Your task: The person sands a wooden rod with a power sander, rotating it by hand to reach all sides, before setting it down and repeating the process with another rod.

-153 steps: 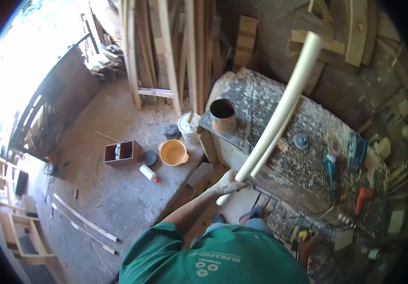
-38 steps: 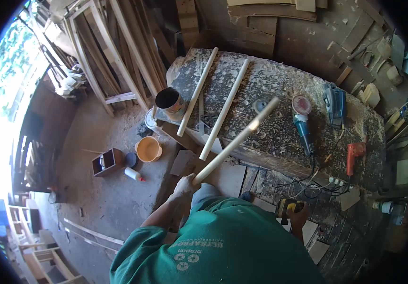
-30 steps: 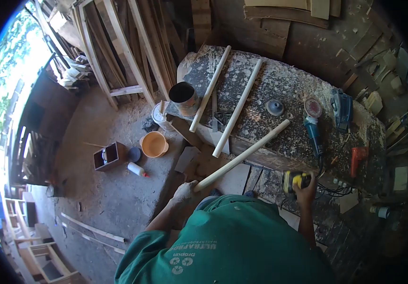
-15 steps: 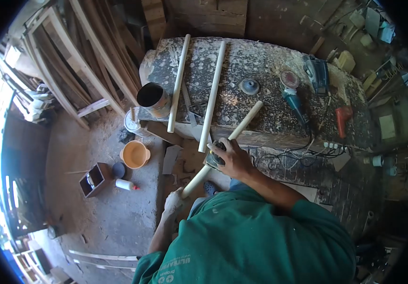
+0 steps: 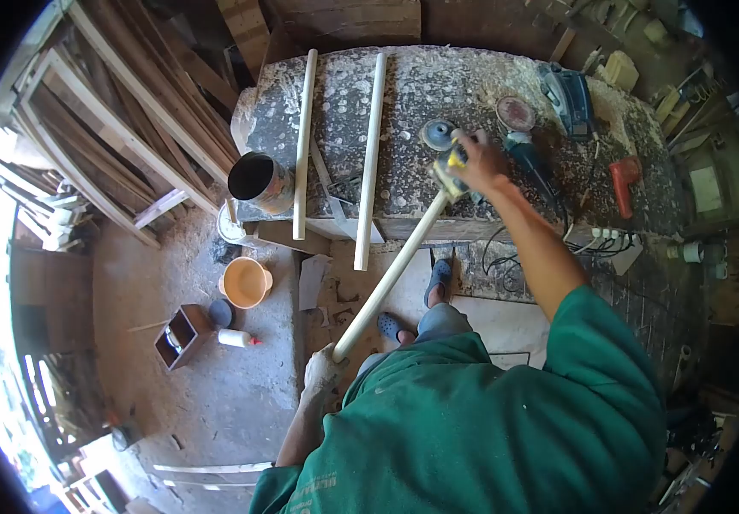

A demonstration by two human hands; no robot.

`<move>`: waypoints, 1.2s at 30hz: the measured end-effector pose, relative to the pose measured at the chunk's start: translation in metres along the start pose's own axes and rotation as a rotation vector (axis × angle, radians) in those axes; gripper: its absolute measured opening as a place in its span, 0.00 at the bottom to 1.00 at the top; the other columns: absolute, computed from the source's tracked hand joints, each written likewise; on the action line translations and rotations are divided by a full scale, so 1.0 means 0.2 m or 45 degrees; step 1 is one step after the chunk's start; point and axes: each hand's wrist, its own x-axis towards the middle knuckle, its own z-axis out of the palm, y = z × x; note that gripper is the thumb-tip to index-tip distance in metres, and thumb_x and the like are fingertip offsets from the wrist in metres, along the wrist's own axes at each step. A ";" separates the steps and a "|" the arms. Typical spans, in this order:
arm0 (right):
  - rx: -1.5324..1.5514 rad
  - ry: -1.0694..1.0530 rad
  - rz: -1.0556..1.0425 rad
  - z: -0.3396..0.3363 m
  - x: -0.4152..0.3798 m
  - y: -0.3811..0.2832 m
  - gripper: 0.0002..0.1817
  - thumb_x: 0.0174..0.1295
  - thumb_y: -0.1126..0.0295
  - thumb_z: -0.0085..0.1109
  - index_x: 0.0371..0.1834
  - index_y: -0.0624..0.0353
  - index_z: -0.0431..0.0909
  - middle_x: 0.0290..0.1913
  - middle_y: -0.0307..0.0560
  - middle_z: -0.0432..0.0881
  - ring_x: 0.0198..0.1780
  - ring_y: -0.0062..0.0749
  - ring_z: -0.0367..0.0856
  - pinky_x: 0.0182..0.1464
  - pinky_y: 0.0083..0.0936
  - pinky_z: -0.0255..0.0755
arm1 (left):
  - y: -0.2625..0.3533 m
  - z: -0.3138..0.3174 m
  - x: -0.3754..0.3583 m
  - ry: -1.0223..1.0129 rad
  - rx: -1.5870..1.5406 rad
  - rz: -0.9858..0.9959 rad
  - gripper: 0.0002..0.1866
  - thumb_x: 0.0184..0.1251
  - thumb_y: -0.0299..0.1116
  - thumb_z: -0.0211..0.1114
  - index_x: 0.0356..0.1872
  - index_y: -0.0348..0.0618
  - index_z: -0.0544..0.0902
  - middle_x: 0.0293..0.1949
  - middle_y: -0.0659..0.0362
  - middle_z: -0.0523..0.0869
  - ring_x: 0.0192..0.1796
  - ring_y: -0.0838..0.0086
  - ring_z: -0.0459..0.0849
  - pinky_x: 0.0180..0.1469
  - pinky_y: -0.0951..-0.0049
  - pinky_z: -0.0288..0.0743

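Observation:
My left hand is closed around the lower end of a pale round wooden pole, which slants up and right to the workbench. At the pole's upper end my right hand grips a yellow-and-black sanding block, its flat underside against the wood. That hand is slightly blurred, and its fingers partly cover the block. Just beyond the fingers lies a round grey disc. Two more pale poles, one at the left and another nearer, lie across the bench and overhang its front edge.
An angle grinder, a blue power tool and a red tool lie on the bench's right side. Cables run along its front. An open can, an orange bucket and a wooden box stand at left.
My right hand has slid the sanding block up and away along the pole, from its middle to its far end. My left hand still grips the near end. The head view has shifted slightly.

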 end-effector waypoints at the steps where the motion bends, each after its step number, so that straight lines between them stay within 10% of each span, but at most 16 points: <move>1: 0.044 -0.029 -0.017 0.01 -0.06 -0.07 0.38 0.53 0.58 0.73 0.70 0.41 0.70 0.67 0.65 0.69 0.58 0.59 0.78 0.55 0.48 0.78 | -0.01 0.01 0.01 -0.019 -0.026 0.019 0.20 0.59 0.42 0.70 0.49 0.45 0.83 0.39 0.43 0.89 0.46 0.50 0.88 0.50 0.52 0.79; 9: 0.185 -0.110 -0.333 0.09 -0.68 -0.45 0.34 0.57 0.54 0.70 0.68 0.44 0.72 0.63 0.63 0.69 0.61 0.60 0.74 0.52 0.46 0.84 | -0.07 -0.04 0.10 -0.230 -0.220 -0.039 0.19 0.57 0.37 0.68 0.47 0.37 0.84 0.34 0.47 0.88 0.39 0.58 0.89 0.45 0.58 0.81; 18: -0.160 -0.290 0.067 -0.10 0.21 -0.07 0.41 0.53 0.58 0.73 0.73 0.39 0.67 0.67 0.57 0.69 0.55 0.52 0.82 0.52 0.44 0.82 | -0.01 -0.04 0.02 0.003 -0.103 0.050 0.18 0.57 0.38 0.68 0.46 0.40 0.85 0.38 0.42 0.88 0.44 0.48 0.88 0.48 0.52 0.80; 23: 0.185 -0.046 0.071 0.04 0.09 -0.14 0.36 0.54 0.53 0.75 0.68 0.36 0.72 0.65 0.55 0.71 0.54 0.54 0.79 0.48 0.46 0.81 | 0.02 -0.05 0.01 -0.048 -0.125 0.009 0.18 0.58 0.39 0.67 0.47 0.40 0.85 0.37 0.43 0.88 0.44 0.48 0.88 0.48 0.53 0.80; 29: -0.095 0.194 -0.568 0.17 -0.26 -0.34 0.42 0.46 0.74 0.76 0.68 0.41 0.71 0.54 0.50 0.71 0.58 0.51 0.77 0.54 0.41 0.82 | -0.06 -0.01 -0.02 -0.162 -0.140 -0.039 0.18 0.58 0.39 0.67 0.47 0.41 0.86 0.38 0.43 0.88 0.44 0.49 0.88 0.47 0.54 0.80; 36: 0.150 0.189 -0.294 -0.38 0.15 -0.25 0.38 0.50 0.64 0.76 0.68 0.43 0.71 0.60 0.53 0.75 0.56 0.49 0.81 0.48 0.38 0.83 | -0.01 -0.02 0.00 -0.138 -0.120 -0.071 0.19 0.55 0.37 0.68 0.49 0.43 0.86 0.40 0.44 0.89 0.46 0.50 0.88 0.50 0.53 0.81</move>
